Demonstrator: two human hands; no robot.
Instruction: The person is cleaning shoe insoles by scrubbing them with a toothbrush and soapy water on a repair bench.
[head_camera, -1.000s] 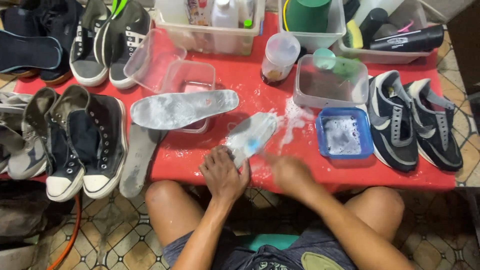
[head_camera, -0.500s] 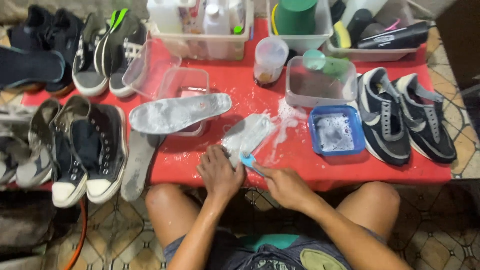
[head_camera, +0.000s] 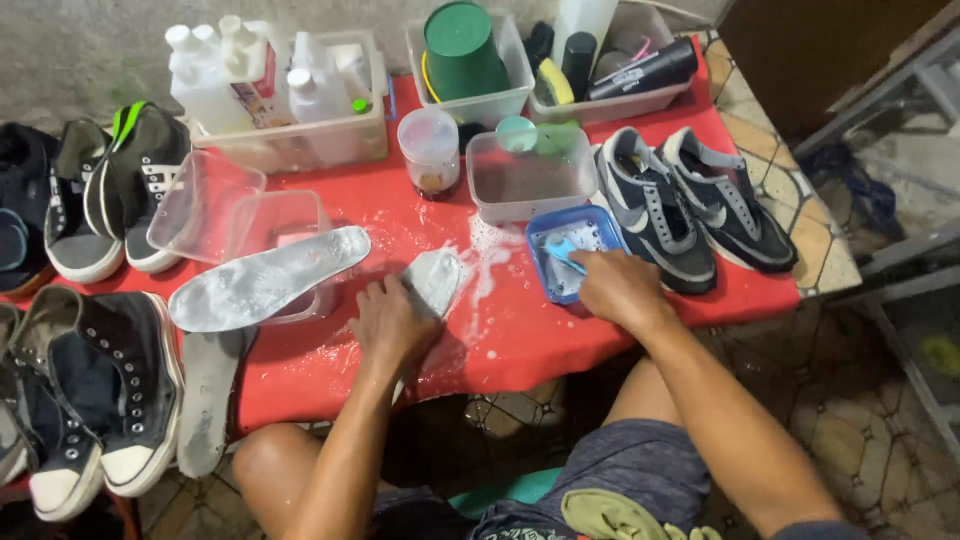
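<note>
I see my left hand pressing flat on a wet insole on the red table. My right hand grips a blue brush, dipped in the blue tub just ahead. Grey shoes lie right of it.

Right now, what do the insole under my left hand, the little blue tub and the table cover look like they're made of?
The insole looks like pale foam or fabric-faced foam, matte and wet with suds. The blue tub looks like rigid moulded plastic, with a thin glossy rim. The red table cover looks like a plastic or coated sheet, since water and foam pool on it, though a wet cloth can't be ruled out.
</note>
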